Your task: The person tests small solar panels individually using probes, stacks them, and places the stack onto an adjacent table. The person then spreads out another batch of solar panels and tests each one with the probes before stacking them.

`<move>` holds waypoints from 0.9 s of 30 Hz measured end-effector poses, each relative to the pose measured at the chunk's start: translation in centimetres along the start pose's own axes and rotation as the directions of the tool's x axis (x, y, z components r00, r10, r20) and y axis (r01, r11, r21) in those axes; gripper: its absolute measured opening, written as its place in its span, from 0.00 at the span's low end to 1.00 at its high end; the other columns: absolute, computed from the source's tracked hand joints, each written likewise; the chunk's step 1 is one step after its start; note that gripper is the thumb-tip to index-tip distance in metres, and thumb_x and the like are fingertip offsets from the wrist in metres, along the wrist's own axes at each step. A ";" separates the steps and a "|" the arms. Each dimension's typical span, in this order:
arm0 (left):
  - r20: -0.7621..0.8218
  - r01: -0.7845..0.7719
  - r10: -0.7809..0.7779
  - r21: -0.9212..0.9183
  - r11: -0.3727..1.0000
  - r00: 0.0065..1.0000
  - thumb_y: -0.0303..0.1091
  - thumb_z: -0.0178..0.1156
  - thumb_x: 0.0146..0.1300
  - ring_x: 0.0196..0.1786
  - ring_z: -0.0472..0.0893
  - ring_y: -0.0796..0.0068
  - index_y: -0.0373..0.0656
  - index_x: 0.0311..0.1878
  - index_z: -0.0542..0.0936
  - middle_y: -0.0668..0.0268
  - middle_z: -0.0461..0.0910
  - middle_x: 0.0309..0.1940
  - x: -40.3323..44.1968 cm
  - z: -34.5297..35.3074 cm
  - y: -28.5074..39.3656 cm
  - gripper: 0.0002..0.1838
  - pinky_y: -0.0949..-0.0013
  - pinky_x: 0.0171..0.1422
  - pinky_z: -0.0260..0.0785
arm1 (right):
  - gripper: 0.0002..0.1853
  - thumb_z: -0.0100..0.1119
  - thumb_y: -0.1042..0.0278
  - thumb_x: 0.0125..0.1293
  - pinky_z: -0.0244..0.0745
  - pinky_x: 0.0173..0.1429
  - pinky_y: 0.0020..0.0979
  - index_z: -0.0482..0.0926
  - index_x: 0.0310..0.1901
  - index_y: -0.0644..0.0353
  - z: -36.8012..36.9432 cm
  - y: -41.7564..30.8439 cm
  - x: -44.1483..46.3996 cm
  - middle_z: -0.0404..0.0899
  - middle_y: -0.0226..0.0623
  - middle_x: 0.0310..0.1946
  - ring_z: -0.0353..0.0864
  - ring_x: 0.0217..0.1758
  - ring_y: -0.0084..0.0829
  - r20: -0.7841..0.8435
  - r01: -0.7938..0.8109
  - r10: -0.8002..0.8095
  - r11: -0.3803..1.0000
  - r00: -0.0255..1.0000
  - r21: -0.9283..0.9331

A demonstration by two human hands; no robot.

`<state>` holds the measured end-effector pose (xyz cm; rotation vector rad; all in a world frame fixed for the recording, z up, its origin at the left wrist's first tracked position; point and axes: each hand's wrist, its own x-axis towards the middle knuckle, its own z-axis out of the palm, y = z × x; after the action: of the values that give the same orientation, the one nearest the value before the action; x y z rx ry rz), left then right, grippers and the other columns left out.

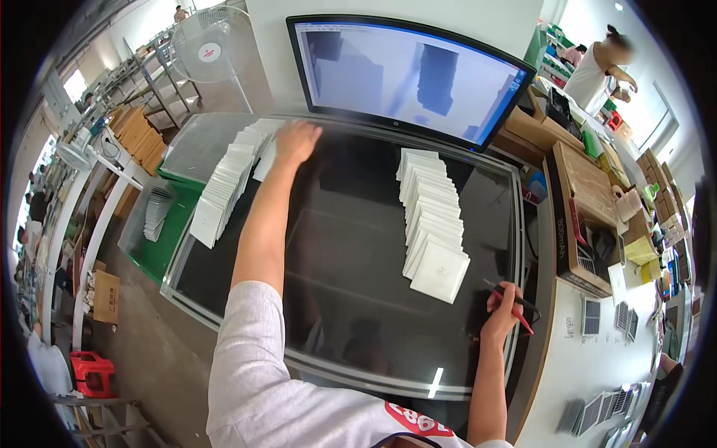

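Observation:
My left hand [297, 143] reaches to the far side of a dark glass tabletop [343, 246], by the far end of a fanned row of thin white panels [224, 183]. Its fingers are slightly blurred and partly turned away, so I cannot tell whether they grip a panel. A loose white panel [264, 163] shows beside the left wrist. Near the right edge, my right hand [499, 319] is closed around test probes, one red [525, 324] and one black [529, 305]. A second overlapping row of white panels [433, 216] lies between the hands, its nearest panel [441, 270] turned slightly.
A monitor [411, 78] stands along the back edge. To the left, a green-bottomed bin [168, 250] holds more panels. Cardboard boxes [579, 216] and a white side table [571, 373] with small dark panels stand right. Another person [597, 71] is at the back right.

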<state>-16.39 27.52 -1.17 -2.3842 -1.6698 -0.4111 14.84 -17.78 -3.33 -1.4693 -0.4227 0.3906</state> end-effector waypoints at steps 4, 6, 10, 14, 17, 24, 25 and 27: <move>0.119 0.120 -0.141 0.169 0.978 0.983 0.59 0.31 0.74 0.77 0.53 0.57 0.53 0.67 0.71 0.71 0.66 0.70 3.3 0.5 -2.9 0.31 0.40 0.76 0.47 | 0.15 0.50 0.57 0.72 0.57 0.24 0.20 0.75 0.36 0.61 0.1 0.0 -0.1 0.70 0.29 0.18 0.65 0.19 0.18 -0.001 0.026 -0.026 0.998 1.000 -0.055; 0.199 0.122 -0.163 0.202 0.972 0.966 0.59 0.30 0.74 0.78 0.50 0.58 0.53 0.70 0.68 0.71 0.64 0.72 4.7 0.1 -3.1 0.32 0.41 0.78 0.41 | 0.15 0.49 0.57 0.73 0.57 0.23 0.19 0.75 0.35 0.61 0.2 -0.1 0.0 0.70 0.28 0.17 0.65 0.18 0.17 0.001 0.031 -0.031 0.998 1.000 -0.061; 0.164 0.026 -0.060 0.198 0.980 0.985 0.62 0.30 0.73 0.76 0.57 0.55 0.49 0.63 0.76 0.66 0.73 0.65 6.8 2.9 -4.7 0.35 0.42 0.79 0.36 | 0.16 0.49 0.56 0.73 0.57 0.23 0.19 0.74 0.35 0.60 0.4 0.2 0.0 0.70 0.28 0.18 0.65 0.18 0.16 -0.019 0.032 -0.034 0.996 0.999 -0.083; 0.108 -0.057 0.042 0.135 0.989 0.993 0.61 0.32 0.73 0.69 0.67 0.60 0.44 0.53 0.81 0.62 0.79 0.57 6.0 2.6 -4.3 0.35 0.42 0.78 0.37 | 0.16 0.49 0.55 0.73 0.56 0.22 0.19 0.74 0.35 0.60 0.4 0.1 0.0 0.70 0.28 0.17 0.65 0.18 0.17 -0.020 0.039 -0.042 0.991 0.999 -0.125; 0.005 -0.150 0.151 -0.007 0.989 0.989 0.57 0.36 0.74 0.60 0.75 0.60 0.42 0.47 0.83 0.60 0.81 0.50 4.0 2.0 -4.0 0.31 0.45 0.75 0.48 | 0.15 0.48 0.56 0.73 0.54 0.21 0.19 0.75 0.35 0.59 0.3 0.6 0.1 0.70 0.27 0.17 0.64 0.17 0.17 -0.026 0.057 -0.060 0.990 0.998 -0.128; -0.031 -0.292 0.302 -0.359 0.886 0.953 0.48 0.46 0.72 0.48 0.80 0.53 0.40 0.42 0.83 0.57 0.82 0.42 -0.6 -0.6 -1.9 0.22 0.57 0.55 0.70 | 0.16 0.48 0.56 0.74 0.57 0.23 0.19 0.75 0.36 0.61 0.3 0.3 0.0 0.71 0.28 0.18 0.65 0.18 0.17 -0.003 0.053 -0.054 0.988 0.999 -0.142; -0.038 -0.324 0.341 -0.423 0.846 0.939 0.47 0.47 0.72 0.49 0.79 0.53 0.40 0.43 0.83 0.57 0.83 0.43 -1.4 -0.9 -1.5 0.21 0.57 0.55 0.70 | 0.16 0.49 0.56 0.74 0.57 0.23 0.19 0.75 0.37 0.61 0.2 0.4 0.1 0.71 0.28 0.18 0.65 0.18 0.17 -0.004 0.055 -0.056 0.988 0.998 -0.144; -0.067 -0.396 0.424 -0.510 0.764 0.903 0.44 0.49 0.71 0.51 0.79 0.54 0.38 0.44 0.83 0.57 0.83 0.46 -2.9 -1.2 -0.6 0.20 0.58 0.58 0.70 | 0.16 0.49 0.55 0.73 0.57 0.23 0.19 0.76 0.37 0.61 0.0 0.5 0.2 0.71 0.28 0.18 0.65 0.18 0.17 0.003 0.057 -0.057 0.989 0.998 -0.140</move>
<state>-18.02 24.82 -1.03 -3.0696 -1.0780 -0.8003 14.99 -17.68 -3.86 -1.5898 -0.4983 0.3196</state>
